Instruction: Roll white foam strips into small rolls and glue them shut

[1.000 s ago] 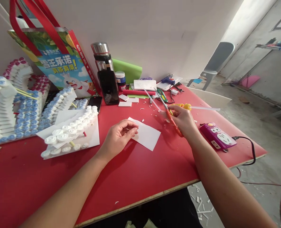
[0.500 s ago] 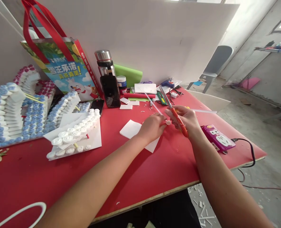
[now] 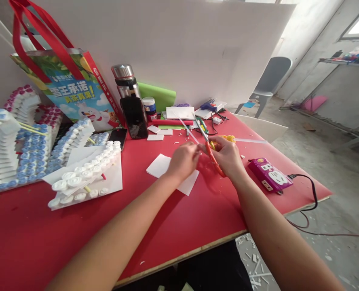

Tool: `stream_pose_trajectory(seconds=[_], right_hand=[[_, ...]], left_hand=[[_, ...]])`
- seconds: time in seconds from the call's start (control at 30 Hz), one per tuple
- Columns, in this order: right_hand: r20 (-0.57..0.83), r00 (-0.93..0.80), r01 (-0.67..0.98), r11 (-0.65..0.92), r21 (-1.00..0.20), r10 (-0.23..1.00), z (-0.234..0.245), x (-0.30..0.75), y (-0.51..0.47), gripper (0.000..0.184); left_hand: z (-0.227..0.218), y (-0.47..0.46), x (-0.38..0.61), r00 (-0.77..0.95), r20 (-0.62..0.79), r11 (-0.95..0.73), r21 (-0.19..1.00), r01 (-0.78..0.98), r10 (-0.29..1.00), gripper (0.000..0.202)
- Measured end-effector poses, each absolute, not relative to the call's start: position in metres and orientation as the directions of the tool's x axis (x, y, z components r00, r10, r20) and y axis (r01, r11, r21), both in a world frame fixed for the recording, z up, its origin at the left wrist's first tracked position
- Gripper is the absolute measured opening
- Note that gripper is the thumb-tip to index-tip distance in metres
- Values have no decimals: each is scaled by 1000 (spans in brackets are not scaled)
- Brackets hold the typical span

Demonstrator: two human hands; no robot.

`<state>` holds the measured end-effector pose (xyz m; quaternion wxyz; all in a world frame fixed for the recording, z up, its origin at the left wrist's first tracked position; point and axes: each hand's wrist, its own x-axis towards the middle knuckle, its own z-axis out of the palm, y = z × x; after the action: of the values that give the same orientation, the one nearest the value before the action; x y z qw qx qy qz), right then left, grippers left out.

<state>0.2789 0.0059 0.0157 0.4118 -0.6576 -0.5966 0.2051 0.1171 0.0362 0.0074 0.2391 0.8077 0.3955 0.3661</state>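
My left hand (image 3: 185, 159) is closed, its fingertips pinched on a thin white strip (image 3: 191, 135) that slants up and away toward the back of the table. Scissors with orange-red handles (image 3: 213, 157) are gripped in my right hand (image 3: 226, 153), blades pointing up and away. The right fingertips nearly meet the left ones; whether they also touch the strip cannot be made out. Below my left hand lie white paper sheets (image 3: 158, 165). A yellow object (image 3: 229, 138) shows just behind my right hand, partly hidden.
On the left stand white-flowered pieces (image 3: 88, 173) and blue-flowered ones (image 3: 34, 155), with a printed bag (image 3: 76, 93) behind. A steel flask (image 3: 123, 72) and a phone (image 3: 134, 117) are at the back. A purple power socket (image 3: 270, 173) sits near the right edge.
The view has shifted slightly, so the table's things appear further left. My hands have come closer together, and the small white round end by my left fingertips is now hidden.
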Motion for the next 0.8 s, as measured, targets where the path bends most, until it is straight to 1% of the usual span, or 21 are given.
stream_pose_trajectory(seconds=[0.03, 0.07, 0.1, 0.13, 0.17, 0.2, 0.27, 0.37, 0.43, 0.5, 0.57, 0.6, 0.63, 0.67, 0.7, 0.73, 0.77, 0.8], right_hand=[[205, 208, 675, 12, -737, 956, 18, 275, 4, 42], [190, 209, 736, -26, -677, 959, 19, 271, 3, 38], [164, 201, 787, -60, -614, 966, 19, 267, 1, 35], [135, 186, 833, -83, -547, 973, 20, 264, 0, 33], [105, 171, 871, -101, -481, 980, 19, 260, -1, 32], [72, 155, 901, -111, -420, 985, 18, 257, -2, 32], [16, 120, 945, -109, -308, 993, 18, 250, -4, 30], [-53, 65, 984, -73, -163, 996, 21, 242, -8, 28], [-107, 17, 997, -25, -72, 994, 30, 236, -10, 27], [-171, -43, 999, 44, 1, 984, 43, 232, -10, 26], [-201, -90, 995, 96, 22, 976, 59, 228, -9, 29], [-177, -92, 996, 94, 3, 980, 66, 226, -7, 33], [-122, -92, 995, 87, -48, 988, 72, 224, -5, 35], [-57, -94, 985, 85, -151, 994, 76, 222, -3, 39], [5, -114, 947, 110, -303, 994, 77, 219, 0, 40], [35, -148, 859, 146, -490, 988, 76, 217, 3, 38], [23, -190, 710, 154, -687, 981, 72, 215, 5, 37], [-17, -247, 526, 119, -842, 969, 65, 212, 8, 39]], left_hand=[[13, 35, 102, 353, 356, -489, 757, 434, 865, 12], [18, 33, 87, 282, 278, -368, 863, 347, 918, 15], [22, 30, 71, 246, 165, -220, 951, 215, 955, 20], [24, 28, 56, 243, 56, -77, 994, 75, 968, 24], [26, 25, 43, 265, -28, 47, 997, -63, 964, 27], [27, 23, 31, 280, -83, 138, 974, -181, 956, 28], [25, 19, 15, 282, -149, 247, 902, -354, 948, 30], [21, 14, 7, 306, -193, 324, 821, -470, 932, 25], [18, 12, 7, 308, -193, 331, 801, -499, 932, 21], [15, 10, 10, 278, -174, 296, 818, -494, 945, 19], [13, 8, 11, 235, -130, 228, 858, -461, 963, 21], [12, 8, 11, 213, -101, 186, 881, -435, 972, 25], [12, 7, 11, 188, -65, 138, 905, -403, 980, 30], [11, 5, 12, 161, -25, 84, 926, -369, 987, 35], [11, 4, 12, 133, 18, 28, 943, -333, 991, 40], [11, 3, 12, 104, 63, -30, 955, -296, 993, 43], [12, 2, 12, 77, 109, -86, 962, -257, 991, 45], [12, 0, 13, 59, 151, -135, 967, -217, 987, 45]])
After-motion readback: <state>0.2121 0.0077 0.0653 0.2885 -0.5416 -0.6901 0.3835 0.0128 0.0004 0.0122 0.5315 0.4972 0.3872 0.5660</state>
